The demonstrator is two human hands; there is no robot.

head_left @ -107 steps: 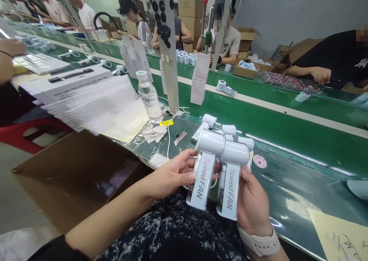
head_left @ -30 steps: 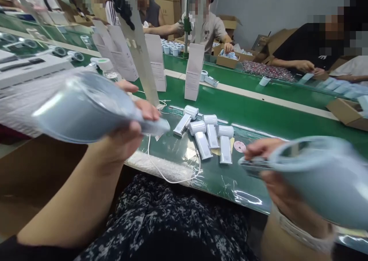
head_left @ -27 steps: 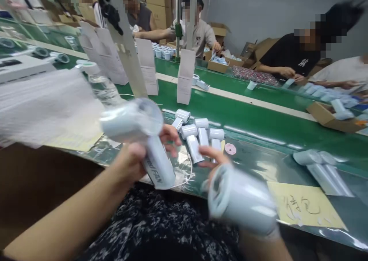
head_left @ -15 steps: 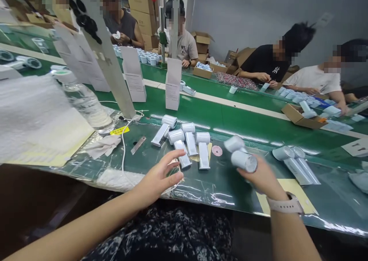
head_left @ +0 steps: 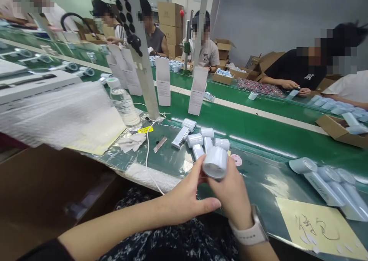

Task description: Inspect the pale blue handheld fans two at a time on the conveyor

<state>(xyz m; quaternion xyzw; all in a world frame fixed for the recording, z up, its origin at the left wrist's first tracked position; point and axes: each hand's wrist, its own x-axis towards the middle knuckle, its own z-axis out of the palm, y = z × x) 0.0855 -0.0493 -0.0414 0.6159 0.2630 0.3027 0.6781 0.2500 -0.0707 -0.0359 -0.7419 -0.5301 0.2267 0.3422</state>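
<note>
In front of me, my right hand (head_left: pixel 232 192) grips a light-blue handheld device (head_left: pixel 215 162) with a drum-shaped head; the hands hide its handle. My left hand (head_left: pixel 191 196) comes against the head from the left, its thumb stretched out and apart, the other fingers partly hidden. Just behind lie several similar devices, among them one at the left (head_left: pixel 181 135) with a flat rectangular handle. To the right, three more devices (head_left: pixel 324 186) rest side by side, heads toward the belt.
A water bottle (head_left: pixel 125 105), crumpled tissue (head_left: pixel 132 142), blade (head_left: pixel 160 144) and white cable (head_left: pixel 147 153) lie left. Handwritten yellow paper (head_left: pixel 316 226) is at front right. White boxes (head_left: pixel 198 90) stand along the green belt (head_left: pixel 244 128). Several co-workers sit across; an open carton (head_left: pixel 342 132) stands right.
My right hand has swung left and in toward my body, bringing a device to my left hand; two heads showed there earlier, one now. Three devices show at right instead of two. My view has turned left.
</note>
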